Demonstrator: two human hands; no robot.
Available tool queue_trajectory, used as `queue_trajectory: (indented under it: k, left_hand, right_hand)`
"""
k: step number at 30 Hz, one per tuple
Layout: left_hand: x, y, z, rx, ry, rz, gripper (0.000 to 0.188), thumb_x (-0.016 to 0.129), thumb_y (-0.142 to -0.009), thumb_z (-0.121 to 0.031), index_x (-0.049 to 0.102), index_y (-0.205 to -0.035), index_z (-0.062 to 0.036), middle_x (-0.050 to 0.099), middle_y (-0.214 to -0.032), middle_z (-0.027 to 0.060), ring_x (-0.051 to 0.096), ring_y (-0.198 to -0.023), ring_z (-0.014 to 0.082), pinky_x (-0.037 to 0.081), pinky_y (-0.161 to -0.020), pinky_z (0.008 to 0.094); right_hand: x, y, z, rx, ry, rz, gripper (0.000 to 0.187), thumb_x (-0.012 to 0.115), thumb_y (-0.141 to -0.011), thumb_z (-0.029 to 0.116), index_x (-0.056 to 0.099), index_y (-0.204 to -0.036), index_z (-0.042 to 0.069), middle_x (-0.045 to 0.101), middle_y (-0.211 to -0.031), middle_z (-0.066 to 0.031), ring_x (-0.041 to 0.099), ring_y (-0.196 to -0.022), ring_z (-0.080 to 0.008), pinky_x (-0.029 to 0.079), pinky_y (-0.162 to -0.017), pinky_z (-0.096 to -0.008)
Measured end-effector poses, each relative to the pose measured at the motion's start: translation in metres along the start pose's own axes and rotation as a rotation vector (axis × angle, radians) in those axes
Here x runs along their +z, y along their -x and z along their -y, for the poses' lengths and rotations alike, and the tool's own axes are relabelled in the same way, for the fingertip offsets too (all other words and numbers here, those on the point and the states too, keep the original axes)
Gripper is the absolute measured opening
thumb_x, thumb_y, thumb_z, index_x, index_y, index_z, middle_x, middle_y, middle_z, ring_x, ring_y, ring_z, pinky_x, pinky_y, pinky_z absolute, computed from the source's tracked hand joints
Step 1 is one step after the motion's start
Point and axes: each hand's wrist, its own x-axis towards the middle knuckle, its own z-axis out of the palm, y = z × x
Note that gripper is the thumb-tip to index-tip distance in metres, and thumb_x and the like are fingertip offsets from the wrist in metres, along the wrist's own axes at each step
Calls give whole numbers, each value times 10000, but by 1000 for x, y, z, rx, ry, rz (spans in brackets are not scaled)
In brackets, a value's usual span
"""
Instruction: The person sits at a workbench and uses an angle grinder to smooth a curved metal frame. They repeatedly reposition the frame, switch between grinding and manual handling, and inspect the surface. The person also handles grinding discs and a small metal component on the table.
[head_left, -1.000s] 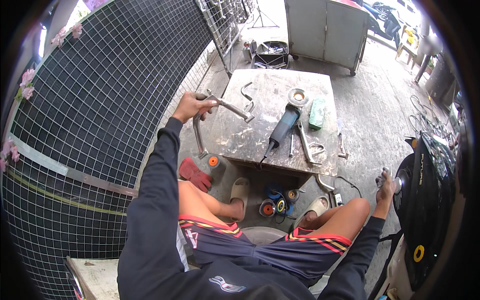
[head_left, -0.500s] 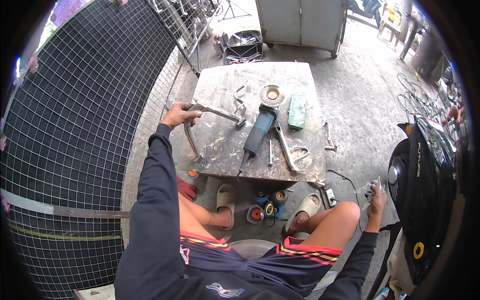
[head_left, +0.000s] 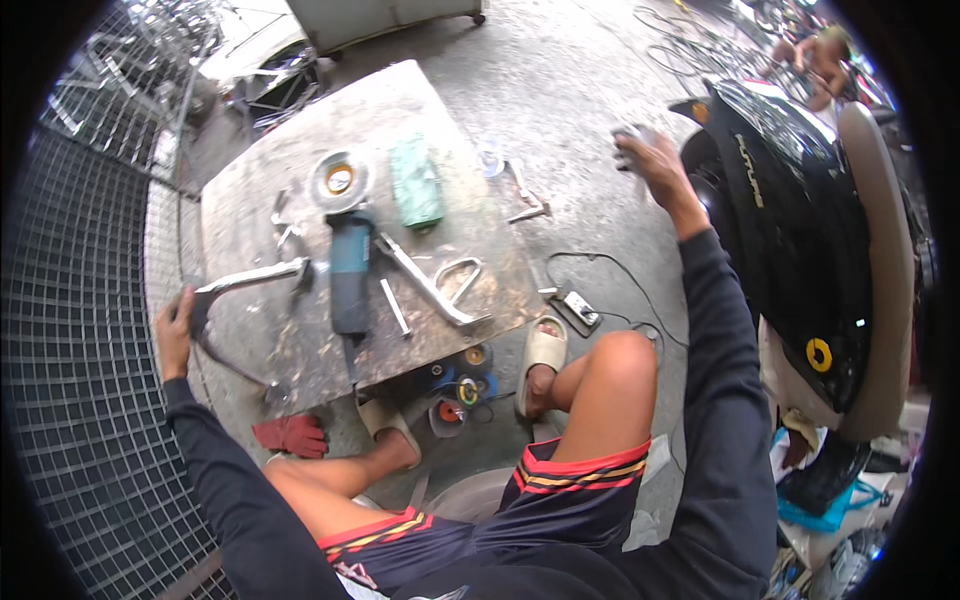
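At the table's left edge, my left hand (head_left: pixel 177 325) is closed on a bent metal bracket (head_left: pixel 255 275) with two arms resting on the tabletop. My right hand (head_left: pixel 655 172) is raised over the floor to the right, fingers curled round something greyish and blurred. An angle grinder (head_left: pixel 350 270) with a blue-green and black body lies on the table, its disc guard facing up. Beside it are a green wrapped block (head_left: pixel 416 180), a bolt (head_left: pixel 396 308) and a metal lever with a loop (head_left: pixel 430 285). Small metal hooks (head_left: pixel 285 222) lie left of the grinder.
A worn wooden table (head_left: pixel 300 130) stands before my knees. Underneath are grinding discs (head_left: pixel 447 408) and a red glove (head_left: pixel 290 436). A power strip (head_left: pixel 578 310) with cables lies right. A black motorbike (head_left: pixel 800 250) stands close by on the right; another person (head_left: pixel 825 65) is beyond. Wire mesh (head_left: pixel 80 300) borders the left.
The view has turned to the right. My right hand has risen forward from beside my knee, where it held crumpled clear plastic. My left hand keeps its hold on the bracket.
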Motion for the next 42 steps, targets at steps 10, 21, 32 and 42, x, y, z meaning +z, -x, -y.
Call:
queue_trajectory:
  k: [10,21,32,42]
  left_hand:
    - [6,28,4,-307,328,-324,833,380,-1011,-763,706,-1294,-51,744,-1072,88,686,-846,130,521,-678,253]
    - [21,86,39,-381,507,-647,726,363,-1079,-641,680,-1252,-11,743,-1006,102,690,-880,181,546,-769,326]
    - [21,118,55,-392,638,-915,416,640,-1043,-309,676,-781,12,688,-704,101,663,-644,161,501,-578,306]
    - [118,148,-78,226,-23,-570,468,766,-852,-510,610,-905,-72,652,-785,130,682,-729,273,515,-646,460]
  right_hand:
    - [167,23,-84,1277,-970,-157,469,776,-889,252,625,-1258,5,687,-953,-92,672,-834,-179,549,-709,-344]
    - [179,111,-5,933,91,478,943,877,-798,361,378,-1541,67,496,-1393,-391,504,-1307,-533,415,-1106,-566]
    - [-18,4,146,984,-688,-31,439,751,-978,243,609,-1340,39,681,-1171,-139,652,-1039,-197,536,-871,-360]
    - [-84,-91,358,475,-820,125,445,756,-962,147,580,-1361,56,659,-1210,-180,661,-1083,-249,553,-910,-375]
